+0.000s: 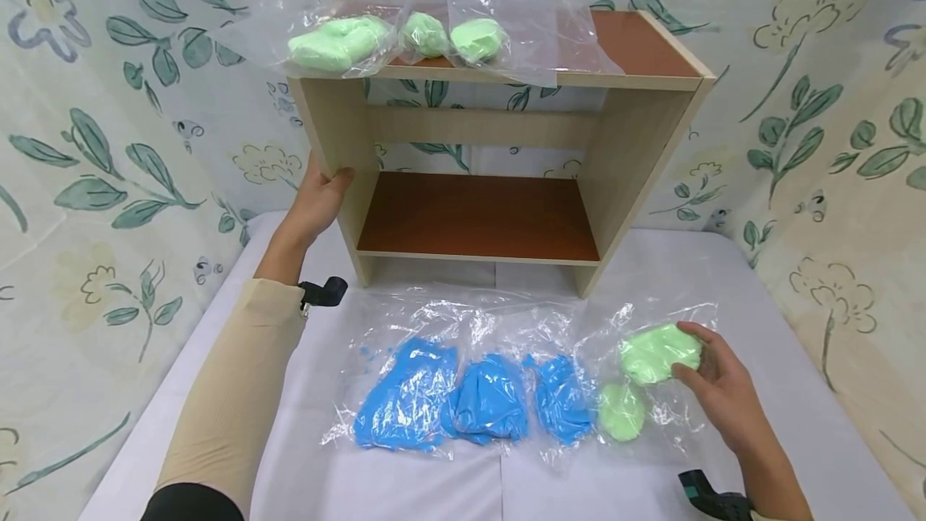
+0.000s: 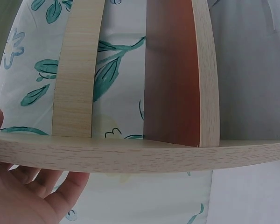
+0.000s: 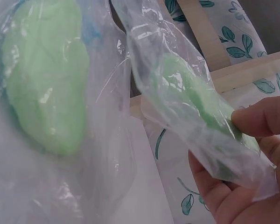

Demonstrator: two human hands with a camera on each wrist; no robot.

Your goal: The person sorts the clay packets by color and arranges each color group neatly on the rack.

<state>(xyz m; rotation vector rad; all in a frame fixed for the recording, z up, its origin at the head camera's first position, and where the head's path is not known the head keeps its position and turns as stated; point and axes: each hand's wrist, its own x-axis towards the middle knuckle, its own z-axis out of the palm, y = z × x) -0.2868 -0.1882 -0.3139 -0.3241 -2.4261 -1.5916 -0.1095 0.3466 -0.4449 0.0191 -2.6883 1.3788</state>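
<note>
A small wooden shelf (image 1: 485, 257) with brown boards stands on the white table. My left hand (image 1: 313, 198) grips its left side panel, thumb on the inner side and fingers outside, as the left wrist view shows along the panel's edge (image 2: 130, 158). My right hand (image 1: 723, 392) pinches a clear plastic bag of light green dough-like stuff (image 1: 660, 354) between thumb and fingers. In the right wrist view the thumb presses the green lump (image 3: 196, 100) through the film. A second green lump in a bag (image 1: 620, 411) lies just left of it.
Several clear bags of blue stuff (image 1: 408, 400) lie in a row before the shelf. Bagged green lumps (image 1: 340, 43) sit on the shelf's top board (image 1: 637, 43), the leftmost overhanging its corner. Flowered cloth (image 1: 832, 143) surrounds the white table (image 1: 405, 489).
</note>
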